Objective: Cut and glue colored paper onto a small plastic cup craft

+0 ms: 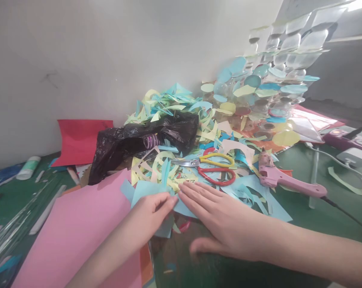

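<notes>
My left hand [159, 208] is closed in a pinch, thumb against the bent forefinger, at a light blue sheet of paper [143, 194]. Part of that paper shows below the hand, and the fingers hide the gripped edge. Close beside it, my right hand [211, 212] lies flat with its fingers stretched out and the thumb apart, over light blue paper. Just beyond the fingertips rests a pair of scissors [188, 163] with one yellow and one red handle loop. Blue, yellow and pale pink paper scraps [159, 170] surround them.
A pink hot glue gun [289, 180] lies at right, its cord trailing off. Clear cups with paper discs [265, 92] are stacked behind. A black plastic bag [117, 144], red paper [79, 140], pink sheets [81, 224], a white-and-green tube [29, 168] and a power strip [349, 138] stand around.
</notes>
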Tool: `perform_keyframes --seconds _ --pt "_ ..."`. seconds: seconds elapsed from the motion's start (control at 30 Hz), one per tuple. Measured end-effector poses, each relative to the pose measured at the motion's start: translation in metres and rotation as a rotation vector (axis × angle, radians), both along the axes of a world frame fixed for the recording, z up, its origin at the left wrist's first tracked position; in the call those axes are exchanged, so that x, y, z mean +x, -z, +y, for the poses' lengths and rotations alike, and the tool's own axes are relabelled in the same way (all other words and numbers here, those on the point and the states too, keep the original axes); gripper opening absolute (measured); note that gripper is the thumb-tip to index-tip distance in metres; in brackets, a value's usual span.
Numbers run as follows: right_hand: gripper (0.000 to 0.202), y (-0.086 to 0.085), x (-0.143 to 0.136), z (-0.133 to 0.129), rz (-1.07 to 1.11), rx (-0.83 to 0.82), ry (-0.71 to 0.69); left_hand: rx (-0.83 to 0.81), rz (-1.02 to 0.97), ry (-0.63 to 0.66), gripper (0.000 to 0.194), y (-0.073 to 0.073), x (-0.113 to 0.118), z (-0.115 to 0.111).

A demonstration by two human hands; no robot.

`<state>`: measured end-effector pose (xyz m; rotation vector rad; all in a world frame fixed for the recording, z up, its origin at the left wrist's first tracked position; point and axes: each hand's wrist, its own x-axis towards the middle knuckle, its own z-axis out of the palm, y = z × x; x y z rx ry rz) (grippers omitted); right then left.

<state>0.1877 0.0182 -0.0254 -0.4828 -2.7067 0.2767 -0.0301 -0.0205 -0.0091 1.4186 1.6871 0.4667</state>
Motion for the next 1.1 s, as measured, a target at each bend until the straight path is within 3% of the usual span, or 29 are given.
perform_keyframes --seconds 0.2,0.4,0.63,0.9,1.0,1.1 --pt "0.092 0.003 0.001 0.000 0.012 -0.019 0.015 0.084 0.184 -0.153 0.050 -0.013 -0.015 0.002" --pt "0.093 0.004 0.001 0.001 -0.055 -0.074 0.010 0.131 0.276 -0.159 0.050 -0.018 -0.015 0.000" --pt "0.084 -0.017 0.012 0.010 0.094 0.057 0.101 0.264 0.405 -0.078 0.050 -0.032 -0.004 -0.006" --pt "0.061 -0.008 0.019 0.020 0.133 0.052 0.211 0.288 0.377 0.146 0.040 -0.019 0.004 -0.018" --pt "0.059 -0.010 0.019 0.022 0.157 0.034 0.243 0.263 0.303 0.304 0.043 -0.020 0.004 -0.022" --pt "0.057 -0.012 0.019 0.023 0.155 0.007 0.268 0.287 0.242 0.379 0.049 -0.016 0.004 -0.024"
